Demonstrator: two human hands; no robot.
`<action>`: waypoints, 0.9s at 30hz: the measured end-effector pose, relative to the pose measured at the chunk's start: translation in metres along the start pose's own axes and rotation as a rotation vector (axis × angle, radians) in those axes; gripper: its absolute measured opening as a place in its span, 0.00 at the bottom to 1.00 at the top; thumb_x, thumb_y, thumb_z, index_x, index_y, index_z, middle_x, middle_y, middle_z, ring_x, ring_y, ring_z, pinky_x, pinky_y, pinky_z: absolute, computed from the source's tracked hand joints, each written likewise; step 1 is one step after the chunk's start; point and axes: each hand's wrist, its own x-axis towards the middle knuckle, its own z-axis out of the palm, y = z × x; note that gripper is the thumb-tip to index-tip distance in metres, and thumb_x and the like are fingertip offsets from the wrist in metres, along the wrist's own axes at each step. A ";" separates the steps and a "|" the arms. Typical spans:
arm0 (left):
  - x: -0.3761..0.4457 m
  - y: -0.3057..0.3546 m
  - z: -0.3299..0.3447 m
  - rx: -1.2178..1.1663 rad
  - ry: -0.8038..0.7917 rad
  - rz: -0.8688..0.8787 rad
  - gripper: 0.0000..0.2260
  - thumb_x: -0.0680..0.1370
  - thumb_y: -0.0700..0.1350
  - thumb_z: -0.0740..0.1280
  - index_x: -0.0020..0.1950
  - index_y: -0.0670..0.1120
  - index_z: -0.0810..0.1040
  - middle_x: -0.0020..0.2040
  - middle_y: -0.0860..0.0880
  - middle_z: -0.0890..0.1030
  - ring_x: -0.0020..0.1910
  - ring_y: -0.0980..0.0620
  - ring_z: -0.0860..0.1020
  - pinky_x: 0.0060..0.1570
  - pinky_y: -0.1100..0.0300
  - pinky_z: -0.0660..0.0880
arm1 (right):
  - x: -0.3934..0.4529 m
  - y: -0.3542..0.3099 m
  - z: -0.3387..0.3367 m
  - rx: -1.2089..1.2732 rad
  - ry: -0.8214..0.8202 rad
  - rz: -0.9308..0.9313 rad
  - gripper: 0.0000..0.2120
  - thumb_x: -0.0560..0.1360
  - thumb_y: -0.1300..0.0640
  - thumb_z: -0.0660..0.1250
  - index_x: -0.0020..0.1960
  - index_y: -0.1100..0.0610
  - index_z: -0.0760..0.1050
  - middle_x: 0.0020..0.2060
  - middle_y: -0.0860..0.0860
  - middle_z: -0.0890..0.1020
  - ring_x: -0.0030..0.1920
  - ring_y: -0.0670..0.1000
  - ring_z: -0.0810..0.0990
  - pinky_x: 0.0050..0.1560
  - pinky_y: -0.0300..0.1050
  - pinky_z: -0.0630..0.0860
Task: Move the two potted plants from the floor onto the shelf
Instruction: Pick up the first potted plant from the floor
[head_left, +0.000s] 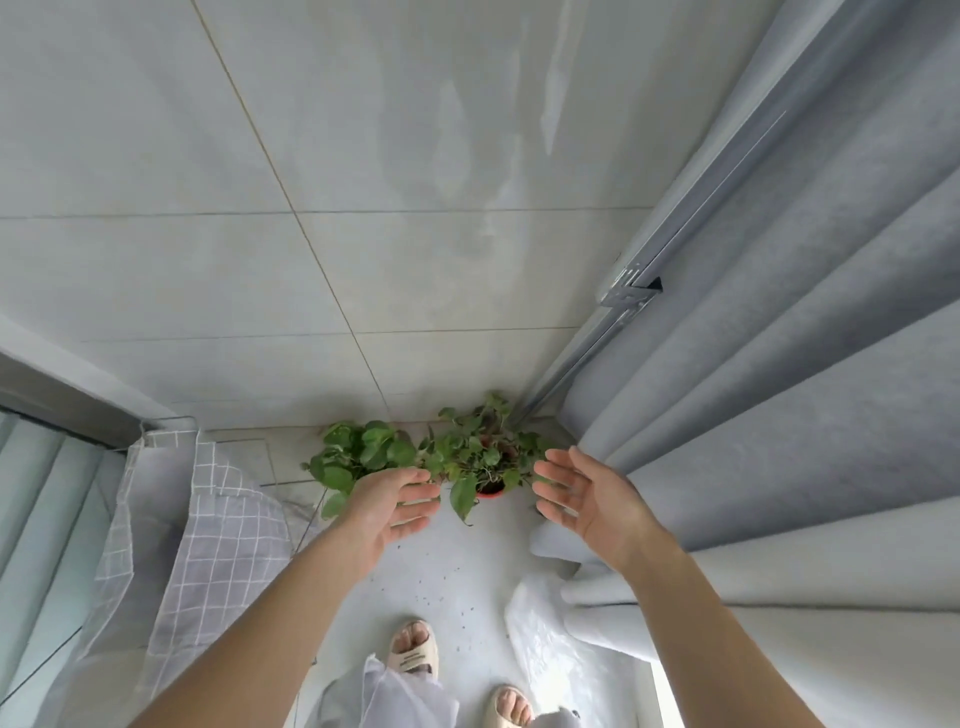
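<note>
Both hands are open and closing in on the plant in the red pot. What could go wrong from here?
1. Trailing leaves hide most of the red pot, so the left hand and right hand may squeeze foliage rather than the pot.
2. The second plant sits right beside it; tangled stems could drag it.
3. The curtain hangs close by the right hand and may snag.

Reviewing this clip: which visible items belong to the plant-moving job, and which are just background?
Job: left potted plant; right potted plant in a red pot; left hand; right hand, both open.
Background: grey curtain; checked cloth; slippers. No shelf visible.
</note>
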 end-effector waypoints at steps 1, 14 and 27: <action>0.016 -0.008 0.003 0.009 0.005 -0.003 0.10 0.82 0.44 0.63 0.55 0.41 0.81 0.49 0.43 0.87 0.50 0.43 0.85 0.51 0.51 0.81 | 0.014 0.008 -0.006 -0.010 0.013 -0.017 0.13 0.83 0.52 0.62 0.56 0.60 0.81 0.47 0.54 0.88 0.46 0.54 0.86 0.46 0.51 0.81; 0.266 -0.199 0.043 -0.107 0.067 -0.237 0.12 0.83 0.41 0.58 0.58 0.39 0.78 0.54 0.42 0.84 0.53 0.45 0.81 0.54 0.51 0.78 | 0.246 0.191 -0.082 -0.007 0.131 0.062 0.11 0.83 0.55 0.62 0.52 0.59 0.80 0.45 0.54 0.86 0.42 0.53 0.86 0.42 0.49 0.81; 0.444 -0.264 0.067 -0.220 0.178 -0.142 0.15 0.83 0.44 0.52 0.54 0.41 0.78 0.41 0.45 0.81 0.39 0.50 0.77 0.49 0.56 0.73 | 0.420 0.278 -0.100 -0.018 0.196 0.045 0.08 0.82 0.60 0.61 0.55 0.62 0.76 0.46 0.56 0.83 0.44 0.55 0.82 0.42 0.47 0.79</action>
